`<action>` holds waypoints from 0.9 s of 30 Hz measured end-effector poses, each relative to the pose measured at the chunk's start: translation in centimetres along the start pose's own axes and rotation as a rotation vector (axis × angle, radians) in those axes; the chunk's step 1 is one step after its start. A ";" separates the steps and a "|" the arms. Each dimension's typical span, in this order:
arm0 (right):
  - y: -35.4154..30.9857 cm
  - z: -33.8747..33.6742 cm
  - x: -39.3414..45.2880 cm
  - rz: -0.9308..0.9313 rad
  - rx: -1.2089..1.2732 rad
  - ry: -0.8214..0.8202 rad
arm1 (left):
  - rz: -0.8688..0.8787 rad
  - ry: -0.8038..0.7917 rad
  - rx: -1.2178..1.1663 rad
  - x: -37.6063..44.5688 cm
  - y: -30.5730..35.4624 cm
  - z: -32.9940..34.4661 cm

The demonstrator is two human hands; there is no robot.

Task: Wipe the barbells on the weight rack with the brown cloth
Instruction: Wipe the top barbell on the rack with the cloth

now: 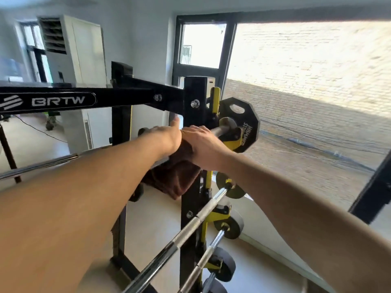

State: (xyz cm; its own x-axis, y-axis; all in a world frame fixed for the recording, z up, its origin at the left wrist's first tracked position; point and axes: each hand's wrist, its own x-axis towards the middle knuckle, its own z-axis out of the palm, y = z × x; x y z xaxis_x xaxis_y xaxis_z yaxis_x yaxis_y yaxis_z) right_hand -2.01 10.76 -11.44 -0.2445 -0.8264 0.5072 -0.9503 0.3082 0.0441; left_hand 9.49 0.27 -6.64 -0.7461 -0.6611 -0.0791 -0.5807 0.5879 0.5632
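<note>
Up close — both hands on the top barbell.
Left hand (167, 137) and right hand (203, 144) clamp the brown cloth (177, 176) round the top barbell (218, 131) on the weight rack (194, 98) — lower barbells (190, 227) nearest, window (306, 81) beyond.

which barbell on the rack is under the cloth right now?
The top barbell: the brown cloth is draped over it, under both hands, left hand and right hand. The lower barbells sit bare.
</note>
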 end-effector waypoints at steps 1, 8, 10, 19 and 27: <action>2.3 -0.4 0.1 0.035 -0.042 -0.028 | 0.007 -0.024 0.018 -0.6 0.1 -0.1; 6.6 0.6 0.3 0.286 0.003 0.046 | 0.017 0.013 0.028 -1.2 0.5 -0.1; 4.4 0.5 -0.1 0.319 0.022 0.084 | 0.003 0.050 -0.021 -0.8 0.2 -0.2; 2.1 -1.1 0.2 -0.007 0.025 -0.141 | -0.059 0.088 -0.083 0.3 -0.1 0.1; 5.6 -0.5 -0.1 0.252 0.016 -0.003 | 0.015 0.294 -0.183 0.4 -0.7 -0.1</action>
State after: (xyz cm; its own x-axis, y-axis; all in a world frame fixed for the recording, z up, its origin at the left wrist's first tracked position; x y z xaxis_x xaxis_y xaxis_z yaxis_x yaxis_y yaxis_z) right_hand -7.21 12.84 -10.78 -0.4743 -0.7259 0.4981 -0.8623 0.4971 -0.0967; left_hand 9.66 -0.48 -6.99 -0.6126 -0.7749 0.1558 -0.4825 0.5227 0.7029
